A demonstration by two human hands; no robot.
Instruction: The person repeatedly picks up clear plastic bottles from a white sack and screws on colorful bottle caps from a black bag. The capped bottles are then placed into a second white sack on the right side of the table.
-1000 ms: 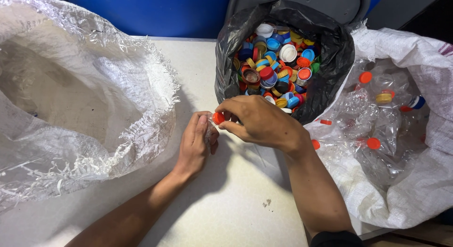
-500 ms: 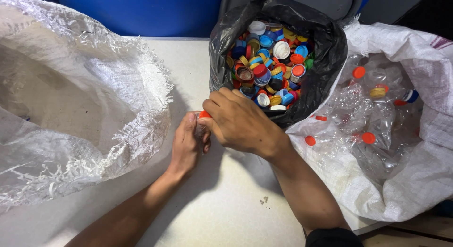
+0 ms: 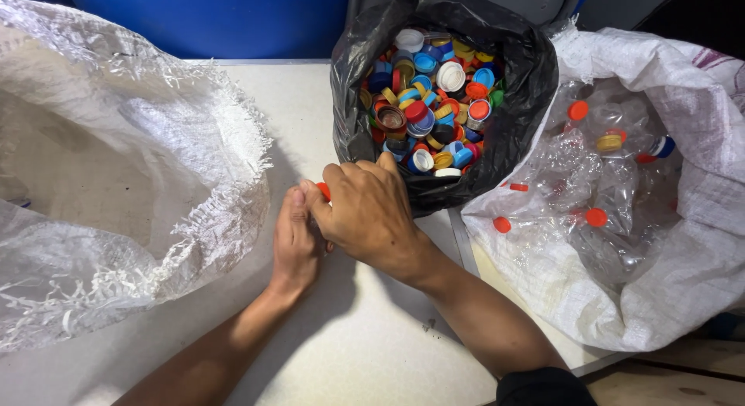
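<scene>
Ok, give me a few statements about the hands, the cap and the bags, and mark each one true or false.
1. The right hand and the left hand meet around a red cap. True.
2. The black bag holds crushed bottles. False: it holds mixed coloured caps.
3. The white sack on the right holds clear bottles. True.
4. The woven sack on the left is full of caps. False: no caps show inside it.

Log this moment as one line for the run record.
left hand: on table, against right | right hand: pinching red cap | black bag: mixed caps | white sack: clear bottles
</scene>
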